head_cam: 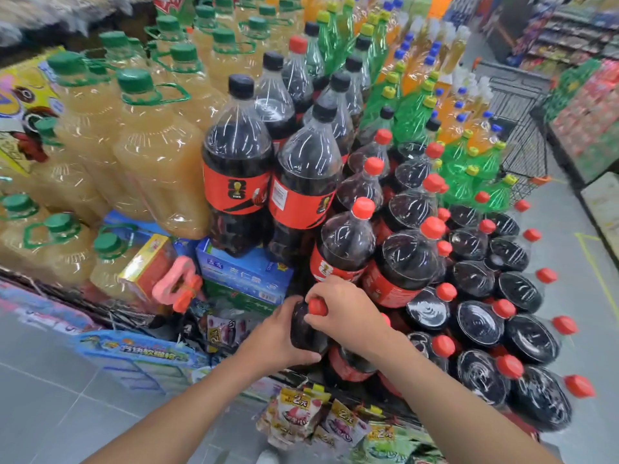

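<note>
We see a cola bottle at the near-left edge of the stacked colas, just below the blue cartons, left hand curled round its shoulder, right hand gripping the neck (red cap peeking out), snack packets hanging beneath.

Blue boxes, cola bottles atop, juice jugs

We find open floor from seven to nine o'clock; cola bottles crowd twelve to four, blue boxes block eleven, snack packs hang at six.
</note>
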Demonstrator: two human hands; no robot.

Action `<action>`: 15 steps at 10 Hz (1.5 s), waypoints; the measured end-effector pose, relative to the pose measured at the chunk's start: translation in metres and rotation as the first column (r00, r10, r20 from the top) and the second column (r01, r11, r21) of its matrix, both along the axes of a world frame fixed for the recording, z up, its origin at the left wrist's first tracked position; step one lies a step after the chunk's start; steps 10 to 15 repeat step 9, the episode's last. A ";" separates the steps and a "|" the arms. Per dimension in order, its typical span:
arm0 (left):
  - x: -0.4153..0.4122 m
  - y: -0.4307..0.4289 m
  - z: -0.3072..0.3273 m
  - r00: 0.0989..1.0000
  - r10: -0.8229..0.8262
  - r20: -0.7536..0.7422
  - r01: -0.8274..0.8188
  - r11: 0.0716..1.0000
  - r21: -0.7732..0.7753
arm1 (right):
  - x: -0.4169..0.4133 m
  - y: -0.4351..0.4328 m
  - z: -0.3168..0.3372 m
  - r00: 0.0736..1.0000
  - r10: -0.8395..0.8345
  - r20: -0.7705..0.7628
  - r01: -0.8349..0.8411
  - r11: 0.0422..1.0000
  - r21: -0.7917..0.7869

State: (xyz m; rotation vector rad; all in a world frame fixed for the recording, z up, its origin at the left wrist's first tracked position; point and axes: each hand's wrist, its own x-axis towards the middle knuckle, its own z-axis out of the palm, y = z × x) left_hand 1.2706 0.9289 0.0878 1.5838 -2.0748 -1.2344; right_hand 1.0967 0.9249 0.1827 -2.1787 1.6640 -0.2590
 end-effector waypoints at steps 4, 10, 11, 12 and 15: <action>0.002 -0.006 0.002 0.996 -0.090 0.014 0.090 0.996 -0.018 | -0.064 0.021 0.009 0.992 -0.046 -0.120 0.051 0.998 0.036; -0.007 0.020 0.043 0.976 0.048 0.212 -0.007 0.982 -0.188 | -0.075 0.033 0.003 0.993 0.092 -0.067 -0.093 0.996 0.000; -0.007 0.020 0.043 0.976 0.048 0.212 -0.007 0.982 -0.188 | -0.075 0.033 0.003 0.993 0.092 -0.067 -0.093 0.996 0.000; -0.007 0.020 0.043 0.976 0.048 0.212 -0.007 0.982 -0.188 | -0.075 0.033 0.003 0.993 0.092 -0.067 -0.093 0.996 0.000; -0.007 0.020 0.043 0.976 0.048 0.212 -0.007 0.982 -0.188 | -0.075 0.033 0.003 0.993 0.092 -0.067 -0.093 0.996 0.000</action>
